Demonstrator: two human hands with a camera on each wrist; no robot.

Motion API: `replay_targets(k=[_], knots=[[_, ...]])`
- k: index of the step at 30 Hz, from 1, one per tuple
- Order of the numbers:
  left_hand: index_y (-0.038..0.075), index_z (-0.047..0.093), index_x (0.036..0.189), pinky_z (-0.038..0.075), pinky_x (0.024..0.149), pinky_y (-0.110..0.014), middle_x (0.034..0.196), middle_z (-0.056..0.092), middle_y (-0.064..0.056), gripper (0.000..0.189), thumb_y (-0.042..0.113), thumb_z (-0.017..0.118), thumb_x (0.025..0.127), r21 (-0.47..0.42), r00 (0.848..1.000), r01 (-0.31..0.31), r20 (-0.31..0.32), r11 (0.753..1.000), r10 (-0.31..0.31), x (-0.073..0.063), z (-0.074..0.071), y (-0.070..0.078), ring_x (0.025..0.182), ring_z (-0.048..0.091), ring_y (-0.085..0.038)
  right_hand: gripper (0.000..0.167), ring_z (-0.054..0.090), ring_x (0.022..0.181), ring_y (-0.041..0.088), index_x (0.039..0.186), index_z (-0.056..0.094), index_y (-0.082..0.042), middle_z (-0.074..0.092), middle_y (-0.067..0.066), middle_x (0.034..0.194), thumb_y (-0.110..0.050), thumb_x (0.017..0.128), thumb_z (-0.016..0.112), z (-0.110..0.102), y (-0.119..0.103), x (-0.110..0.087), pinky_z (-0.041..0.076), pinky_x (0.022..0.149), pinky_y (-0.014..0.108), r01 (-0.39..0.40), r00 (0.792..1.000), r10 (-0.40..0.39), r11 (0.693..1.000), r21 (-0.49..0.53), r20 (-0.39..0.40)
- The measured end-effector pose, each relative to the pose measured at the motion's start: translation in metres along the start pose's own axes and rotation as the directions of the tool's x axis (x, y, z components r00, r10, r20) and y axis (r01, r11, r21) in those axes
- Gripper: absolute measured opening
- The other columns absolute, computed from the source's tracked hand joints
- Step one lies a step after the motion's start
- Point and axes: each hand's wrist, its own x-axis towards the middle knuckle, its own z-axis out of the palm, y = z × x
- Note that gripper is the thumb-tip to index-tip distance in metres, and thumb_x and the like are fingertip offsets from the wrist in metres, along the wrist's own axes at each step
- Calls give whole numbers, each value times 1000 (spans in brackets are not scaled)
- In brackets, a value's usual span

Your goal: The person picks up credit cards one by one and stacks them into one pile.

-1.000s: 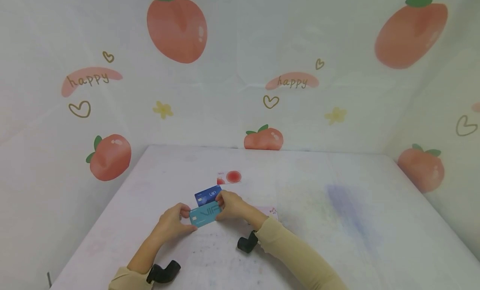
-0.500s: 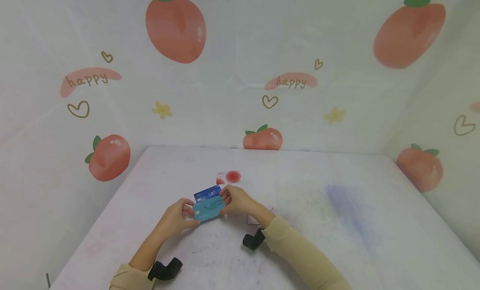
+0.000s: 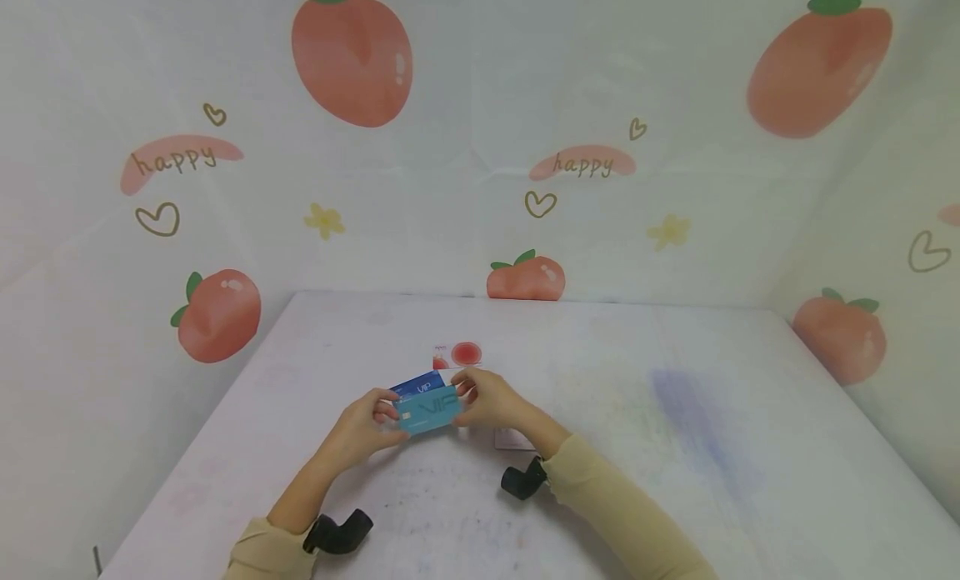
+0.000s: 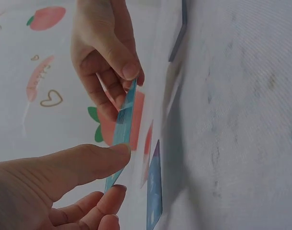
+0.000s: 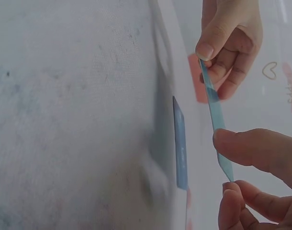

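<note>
A light blue VIP card (image 3: 426, 412) is stretched between both hands. Its left end is pinched by my left hand (image 3: 363, 434), and my right hand (image 3: 495, 401) pinches the right end. Both wrist views show this card edge-on, raised off the table, with thumbs on the near face. Just beyond it a dark blue VIP card (image 3: 417, 385) lies on the table, its lower part covered by the light blue one in the head view. That dark blue card (image 5: 181, 148) shows apart from the held card in the right wrist view.
Farther back lies a white card with a red round print (image 3: 466, 353). A pale pink card (image 3: 512, 439) is partly hidden under the right forearm. Black curved pieces (image 3: 339, 532) sit at both wrists. Fruit-printed cloth walls (image 3: 420, 188) enclose the white table (image 3: 600, 513).
Both hands have shifted right and slightly away from me with the light blue card. It covers more of the dark blue card's lower part, and the right forearm hides more of the pink card.
</note>
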Motion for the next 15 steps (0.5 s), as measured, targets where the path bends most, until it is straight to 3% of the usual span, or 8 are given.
replay_targets(k=[15], knots=[[-1,54,118,44,76,-26,95,65,-6,54,13,78,72,-16,1000,-9,21,1000,9,6,4,12,90,53,-19,55,57,91,18,120,54,-1,61,9,105,-10,72,78,-12,6,-12,50,76,25,25,999,-26,1000,-17,-25]])
